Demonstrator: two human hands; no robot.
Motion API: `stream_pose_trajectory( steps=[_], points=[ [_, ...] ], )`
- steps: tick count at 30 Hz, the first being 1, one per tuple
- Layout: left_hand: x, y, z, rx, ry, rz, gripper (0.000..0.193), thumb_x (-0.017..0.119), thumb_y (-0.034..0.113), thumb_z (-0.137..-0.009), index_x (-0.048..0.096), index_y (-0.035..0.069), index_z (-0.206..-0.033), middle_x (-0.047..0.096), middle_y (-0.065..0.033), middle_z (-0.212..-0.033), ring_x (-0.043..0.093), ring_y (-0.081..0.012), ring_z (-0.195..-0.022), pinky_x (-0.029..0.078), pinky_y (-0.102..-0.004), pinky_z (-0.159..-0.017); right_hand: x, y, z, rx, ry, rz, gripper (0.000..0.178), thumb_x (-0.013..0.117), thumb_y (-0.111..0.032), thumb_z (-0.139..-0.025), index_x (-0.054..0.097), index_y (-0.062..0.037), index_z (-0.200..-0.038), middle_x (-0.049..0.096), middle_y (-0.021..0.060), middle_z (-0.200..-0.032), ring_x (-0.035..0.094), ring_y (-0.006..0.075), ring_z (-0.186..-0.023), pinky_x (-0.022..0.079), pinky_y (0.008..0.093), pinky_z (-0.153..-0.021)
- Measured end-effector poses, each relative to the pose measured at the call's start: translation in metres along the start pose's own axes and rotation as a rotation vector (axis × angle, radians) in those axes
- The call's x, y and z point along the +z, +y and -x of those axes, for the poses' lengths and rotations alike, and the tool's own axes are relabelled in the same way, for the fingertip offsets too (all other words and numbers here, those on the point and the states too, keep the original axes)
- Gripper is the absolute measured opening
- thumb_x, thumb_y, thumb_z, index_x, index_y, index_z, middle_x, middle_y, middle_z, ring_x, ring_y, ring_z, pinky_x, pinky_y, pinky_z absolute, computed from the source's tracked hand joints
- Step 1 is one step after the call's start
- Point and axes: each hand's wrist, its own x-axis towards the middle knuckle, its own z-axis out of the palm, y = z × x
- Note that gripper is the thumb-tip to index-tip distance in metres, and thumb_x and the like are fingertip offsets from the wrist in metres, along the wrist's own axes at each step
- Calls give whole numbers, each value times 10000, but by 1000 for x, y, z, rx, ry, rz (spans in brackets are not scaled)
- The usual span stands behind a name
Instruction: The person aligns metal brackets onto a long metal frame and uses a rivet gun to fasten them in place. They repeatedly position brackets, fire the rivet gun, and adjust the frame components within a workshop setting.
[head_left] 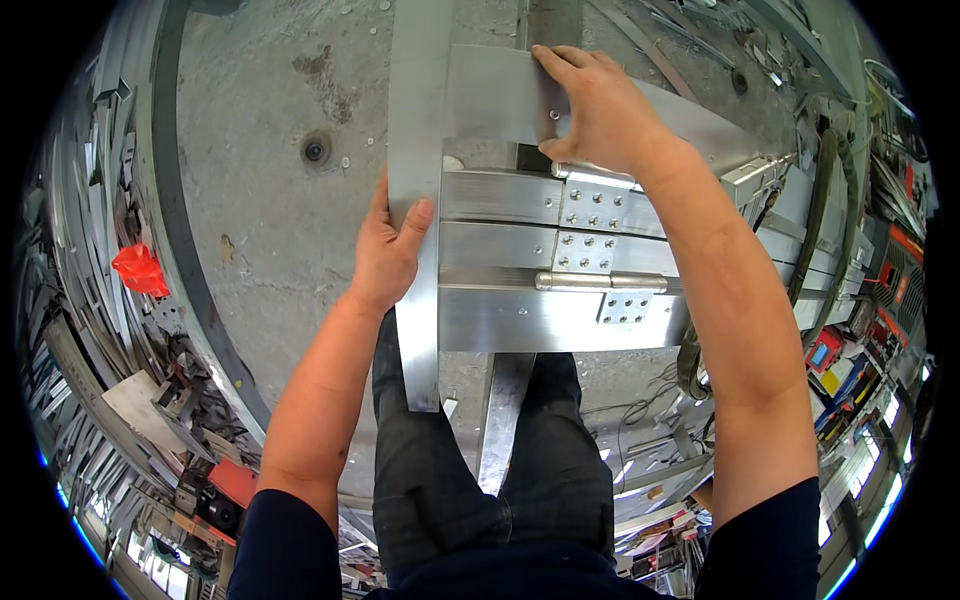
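Note:
A long, flat silver metal bar [417, 100] runs upright through the view, across the left ends of several horizontal metal profiles. My left hand [385, 258] is closed around the bar's left edge, thumb on top and fingers partly hidden beneath. My right hand [608, 115] spans the uppermost wide profile [490, 95], thumb at its near edge and fingertips over its far edge. Below it lie narrower profiles [490, 196] and a wide one [480, 318] nearest me. Metal hinges [592, 204] with screw heads are fixed to them, one with a round barrel [600, 282].
A steel rail [492, 430] passes between my legs under the profiles. Metal offcuts [90, 190] and a red bag [141, 270] lie at the left. Hoses [815, 230] hang over the profiles at the right, near a red device [824, 350]. Stained concrete floor [270, 220] shows left of the bar.

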Motion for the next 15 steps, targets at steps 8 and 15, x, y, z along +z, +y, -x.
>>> stream_pose_trajectory(
  steps=[8,15],
  points=[
    [-6,-5,0,-28,-10,-40,713,636,275,-1021,281,-25,-1562,492,-130,-1473,462,-193,-1338,349,-320,-1139,1,2,1,-2,1,-20,889,810,-210,-628,495,10,-1430,575,182,-1366,538,402,-1228,449,434,-1081],
    [-4,-7,0,5,4,-47,689,614,247,-1034,271,-19,-1569,512,-124,-1455,477,-187,-1318,363,-312,-1124,-16,-7,-1,29,-104,-11,947,868,-276,-678,439,-14,-1481,491,235,-1461,466,402,-1348,404,429,-1138]
  ],
)
